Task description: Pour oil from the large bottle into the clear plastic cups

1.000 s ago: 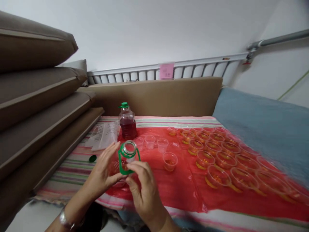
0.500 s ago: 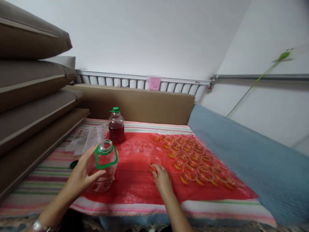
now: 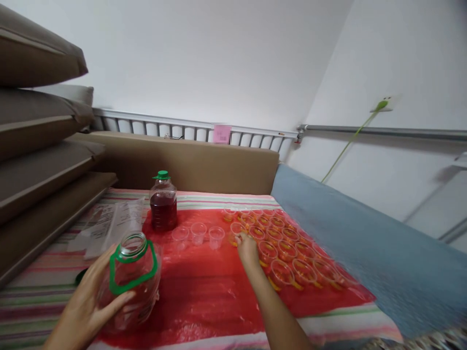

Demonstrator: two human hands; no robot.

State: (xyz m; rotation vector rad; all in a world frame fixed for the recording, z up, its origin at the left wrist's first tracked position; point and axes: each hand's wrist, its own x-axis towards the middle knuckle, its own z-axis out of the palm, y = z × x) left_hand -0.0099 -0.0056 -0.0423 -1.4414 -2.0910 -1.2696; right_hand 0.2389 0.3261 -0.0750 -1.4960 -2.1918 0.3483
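My left hand [image 3: 87, 296] is wrapped round the side of a clear plastic jug [image 3: 144, 304] with a green handle ring at its neck; its mouth is uncapped. With pinched fingers, my right hand [image 3: 248, 249] grips the rim of a clear plastic cup [image 3: 233, 237], which has a little yellowish liquid low down. That cup is beside the left edge of a group of similar cups [image 3: 286, 250] holding yellow-orange liquid. To its left, three clear cups [image 3: 199, 234] with no visible liquid stand on the red plastic sheet [image 3: 193, 291].
Behind the three cups stands a jug of dark red liquid [image 3: 163, 211] with a green cap. Clear plastic bags [image 3: 116, 221] and a dark green cap [image 3: 80, 276] lie at left. Stacked cushions [image 3: 40, 116] rise on the left; a blue padded side [image 3: 339, 228] borders the right.
My right hand has carried the cup away from me and slightly right, up to the filled group. My left hand stays on the jug. The view has shifted right.
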